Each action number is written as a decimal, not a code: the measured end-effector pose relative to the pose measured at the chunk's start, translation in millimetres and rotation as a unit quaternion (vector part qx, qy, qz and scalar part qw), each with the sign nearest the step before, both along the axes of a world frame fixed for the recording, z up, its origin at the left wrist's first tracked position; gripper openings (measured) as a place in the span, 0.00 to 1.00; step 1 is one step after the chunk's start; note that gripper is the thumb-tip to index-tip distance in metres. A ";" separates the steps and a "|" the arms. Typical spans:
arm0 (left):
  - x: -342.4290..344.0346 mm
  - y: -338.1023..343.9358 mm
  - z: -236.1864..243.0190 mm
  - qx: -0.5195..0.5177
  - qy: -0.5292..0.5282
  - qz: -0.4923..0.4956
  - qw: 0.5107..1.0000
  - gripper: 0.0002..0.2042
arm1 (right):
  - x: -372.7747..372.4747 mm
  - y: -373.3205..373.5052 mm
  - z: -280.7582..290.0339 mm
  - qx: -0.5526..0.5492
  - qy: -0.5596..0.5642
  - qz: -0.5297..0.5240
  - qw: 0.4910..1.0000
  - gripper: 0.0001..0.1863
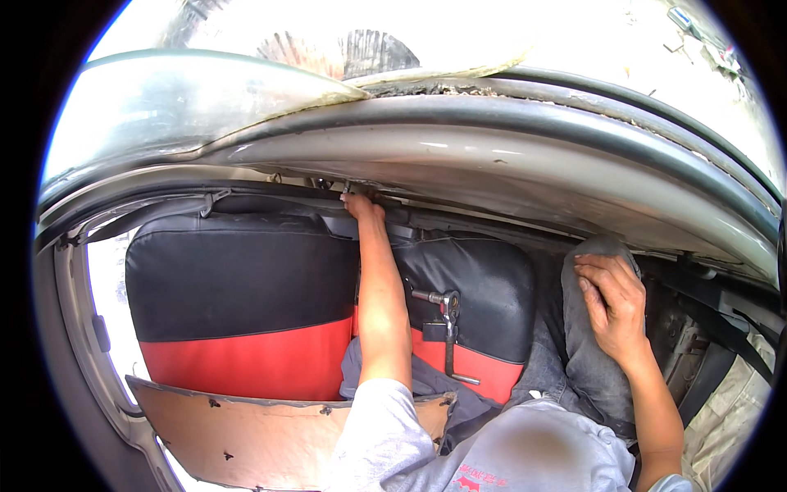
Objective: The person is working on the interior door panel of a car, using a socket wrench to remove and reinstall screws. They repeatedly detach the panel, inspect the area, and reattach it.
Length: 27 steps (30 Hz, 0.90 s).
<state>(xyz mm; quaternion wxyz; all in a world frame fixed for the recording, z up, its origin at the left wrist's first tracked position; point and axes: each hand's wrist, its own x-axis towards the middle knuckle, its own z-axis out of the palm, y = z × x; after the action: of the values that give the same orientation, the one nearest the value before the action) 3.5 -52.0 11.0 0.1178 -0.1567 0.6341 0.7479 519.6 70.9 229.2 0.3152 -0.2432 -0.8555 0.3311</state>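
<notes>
Black-and-red seats [238,279] spread from nine o'clock to centre. Left hand [362,207], just off centre toward eleven, reaches beneath pale body edge [492,156], fingertips at small metal part [347,188]; fingers partly hidden, so cannot tell whether grip is clenched on it. Right hand [613,303], between three and four o'clock: grip released, fingers loosely bent over grey-trousered knee [586,353]. Ratchet wrench [450,340] at five, against seat. Tan panel [270,430] at seven.

I see a silver ratchet [450,328] lying on a black-and-red seat [497,287], and a tiny shiny metal bit [347,187] by the left hand [366,206].
</notes>
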 end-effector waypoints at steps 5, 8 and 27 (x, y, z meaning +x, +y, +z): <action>-3.3 5.2 -6.3 -0.056 0.032 0.060 0.996 0.31 | -1.4 1.8 -0.4 -0.002 -0.009 -0.006 1.000 0.09; -0.9 6.2 -3.4 -0.062 0.036 0.097 0.993 0.32 | -2.2 1.8 0.0 -0.001 -0.015 -0.009 1.000 0.09; 38.1 19.8 57.1 -0.887 0.099 -0.319 0.320 0.20 | 5.8 3.4 -8.6 -0.014 -0.016 -0.006 1.000 0.07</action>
<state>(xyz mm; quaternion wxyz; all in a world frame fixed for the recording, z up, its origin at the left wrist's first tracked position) 41.6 -32.2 68.1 0.0745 0.1216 0.9276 -0.3452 525.4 74.3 220.6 0.3002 -0.2583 -0.8543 0.3368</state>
